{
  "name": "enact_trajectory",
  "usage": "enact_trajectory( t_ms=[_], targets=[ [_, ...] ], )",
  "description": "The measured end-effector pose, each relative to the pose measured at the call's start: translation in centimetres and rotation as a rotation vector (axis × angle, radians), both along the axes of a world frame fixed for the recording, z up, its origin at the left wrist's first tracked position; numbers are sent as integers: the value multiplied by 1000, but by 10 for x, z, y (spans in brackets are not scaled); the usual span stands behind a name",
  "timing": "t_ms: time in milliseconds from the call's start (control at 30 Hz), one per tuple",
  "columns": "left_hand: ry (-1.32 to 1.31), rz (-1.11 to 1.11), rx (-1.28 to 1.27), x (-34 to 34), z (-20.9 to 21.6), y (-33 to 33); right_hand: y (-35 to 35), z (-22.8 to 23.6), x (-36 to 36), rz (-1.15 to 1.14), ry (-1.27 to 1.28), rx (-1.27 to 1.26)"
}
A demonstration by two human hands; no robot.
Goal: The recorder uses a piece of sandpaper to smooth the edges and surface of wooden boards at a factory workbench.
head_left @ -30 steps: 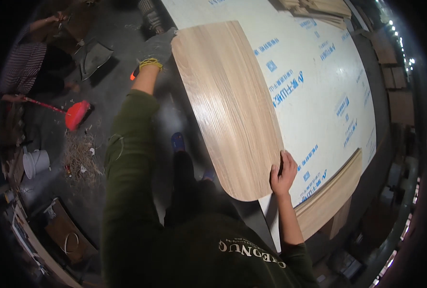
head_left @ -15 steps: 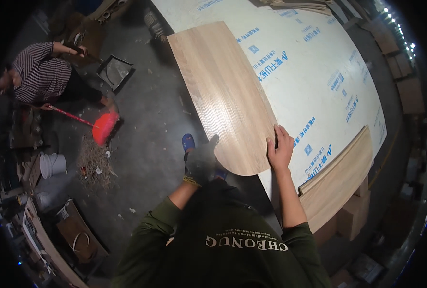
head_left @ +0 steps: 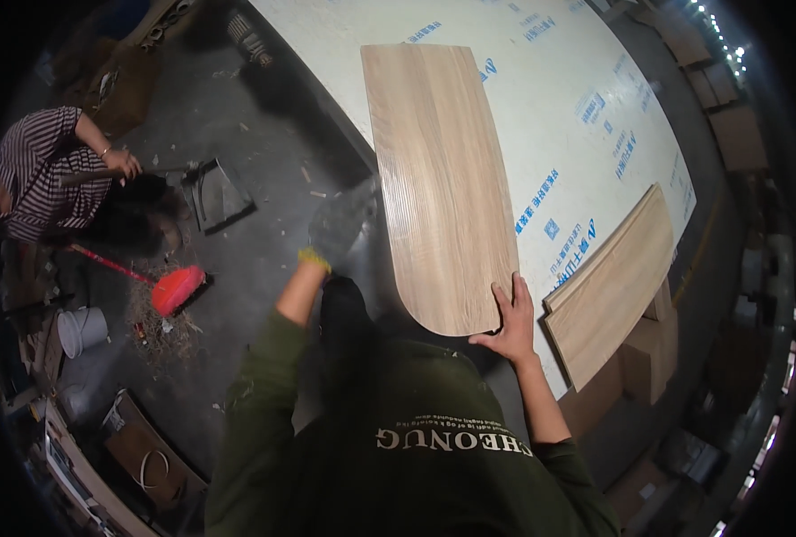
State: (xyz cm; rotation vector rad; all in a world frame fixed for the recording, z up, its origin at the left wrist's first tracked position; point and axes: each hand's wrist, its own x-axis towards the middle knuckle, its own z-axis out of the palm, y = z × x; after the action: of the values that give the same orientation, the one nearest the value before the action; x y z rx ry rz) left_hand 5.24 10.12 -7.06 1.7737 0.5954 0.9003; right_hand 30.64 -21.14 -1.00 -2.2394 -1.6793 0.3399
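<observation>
Swinging round now, the wooden panel [head_left: 440,179] has turned since a second ago, its long axis running almost straight away from the person instead of slanting off to the left. And the left hand [head_left: 340,224], gloved in grey with a yellow cuff, has come back up to the panel's left edge after dropping low by the body half a second ago. It is motion-blurred, so whether its fingers grip the edge or only press against it cannot be told. The right hand [head_left: 508,313], bare, lies flat with fingers spread on the rounded near corner of the panel, palm down, holding nothing closed.

That panel rests on the white worktop [head_left: 595,98] with blue printing, its rounded end hanging past the near edge just in front of the right hand. Off to the right of that hand lies a second, narrower wood board [head_left: 617,282], apart from the panel.

Far out beyond the left hand, another person [head_left: 44,174] crouches on the floor near a dustpan [head_left: 219,192] and a red broom [head_left: 170,286].

By the look of it, this is the positioning step: squaring the panel on the worktop. The next move would call for both hands steadying opposite edges and a gentle slide, keeping the overhanging end from tipping.
</observation>
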Motion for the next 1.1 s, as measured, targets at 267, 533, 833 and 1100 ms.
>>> enact_trajectory(
  t_ms=[267, 533, 833, 1100],
  targets=[
    [620, 144, 135, 40, 28, -6, -8, -12, -4, 67, -67, 10],
    [507, -128, 189, -40, 16, -159, 3, -15, -9, 66, -77, 94],
    [592, 117, 510, 14, 47, 5, 33, -14, -32, 22, -108, 98],
    [865, -150, 548, -19, 47, -122, 35, -10, -29, -7, -89, 85]
  ],
)
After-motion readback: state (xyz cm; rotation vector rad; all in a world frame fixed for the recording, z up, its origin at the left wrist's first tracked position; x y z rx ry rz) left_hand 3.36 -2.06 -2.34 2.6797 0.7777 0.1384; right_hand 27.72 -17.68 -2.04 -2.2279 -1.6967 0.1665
